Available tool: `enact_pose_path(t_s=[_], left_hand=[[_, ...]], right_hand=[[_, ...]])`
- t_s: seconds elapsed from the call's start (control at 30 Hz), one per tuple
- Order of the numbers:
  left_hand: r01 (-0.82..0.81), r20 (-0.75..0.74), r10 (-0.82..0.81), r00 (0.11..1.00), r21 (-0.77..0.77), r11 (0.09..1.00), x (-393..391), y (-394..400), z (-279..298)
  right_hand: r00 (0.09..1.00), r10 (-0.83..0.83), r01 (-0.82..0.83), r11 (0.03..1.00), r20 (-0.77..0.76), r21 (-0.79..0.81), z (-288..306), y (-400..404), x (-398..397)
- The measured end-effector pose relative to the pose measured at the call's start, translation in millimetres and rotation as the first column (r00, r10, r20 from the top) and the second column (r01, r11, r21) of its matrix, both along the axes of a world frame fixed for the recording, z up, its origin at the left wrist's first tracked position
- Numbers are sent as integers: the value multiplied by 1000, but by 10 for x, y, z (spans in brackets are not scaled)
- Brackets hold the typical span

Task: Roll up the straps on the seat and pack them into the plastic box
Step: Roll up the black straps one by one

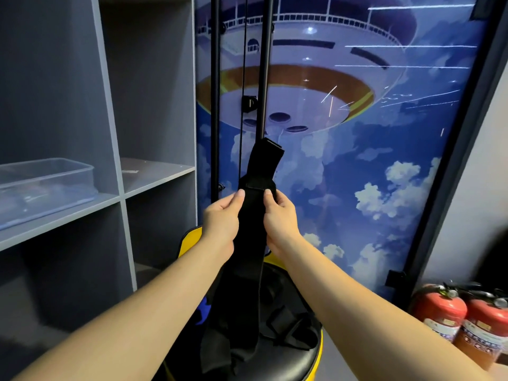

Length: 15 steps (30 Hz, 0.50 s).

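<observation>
A wide black strap (251, 229) hangs upright in front of me, its top end sticking up above my fingers. My left hand (221, 220) grips its left edge and my right hand (277, 218) grips its right edge, thumbs near a stitched band. The strap's lower part trails down onto the black and yellow seat (291, 361), where more black straps (288, 325) lie in a heap. A clear plastic box (46, 185) stands on the grey shelf at the far left, apart from both hands.
Grey shelving (115, 199) fills the left side. Black vertical poles (264, 78) stand ahead against a blue sky mural. Two red fire extinguishers (456, 314) sit on the floor at the lower right, beside a dark door frame.
</observation>
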<state>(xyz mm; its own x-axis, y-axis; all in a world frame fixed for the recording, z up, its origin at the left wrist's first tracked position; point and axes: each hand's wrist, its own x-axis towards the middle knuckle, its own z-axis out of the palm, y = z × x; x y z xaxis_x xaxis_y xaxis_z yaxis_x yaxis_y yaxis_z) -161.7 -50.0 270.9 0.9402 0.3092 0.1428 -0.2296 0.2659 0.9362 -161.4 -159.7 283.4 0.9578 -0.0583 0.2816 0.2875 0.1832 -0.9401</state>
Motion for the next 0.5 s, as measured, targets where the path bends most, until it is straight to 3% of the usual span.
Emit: enact_pose_path(t_s=[0.17, 0.3, 0.4, 0.5], left_hand=[[10, -33, -6, 999, 104, 995, 6, 186, 27], [-51, 1, 52, 999, 209, 977, -19, 248, 15], [-190, 124, 156, 980, 344, 920, -52, 233, -69], [-209, 154, 157, 976, 424, 881, -34, 234, -218]], right_hand=[[997, 38, -29, 990, 63, -139, 17, -141, 10], [980, -62, 143, 883, 191, -447, -26, -190, 60], [955, -60, 203, 843, 289, -498, -28, -224, 10], [961, -55, 189, 843, 269, -503, -134, -238, 14]])
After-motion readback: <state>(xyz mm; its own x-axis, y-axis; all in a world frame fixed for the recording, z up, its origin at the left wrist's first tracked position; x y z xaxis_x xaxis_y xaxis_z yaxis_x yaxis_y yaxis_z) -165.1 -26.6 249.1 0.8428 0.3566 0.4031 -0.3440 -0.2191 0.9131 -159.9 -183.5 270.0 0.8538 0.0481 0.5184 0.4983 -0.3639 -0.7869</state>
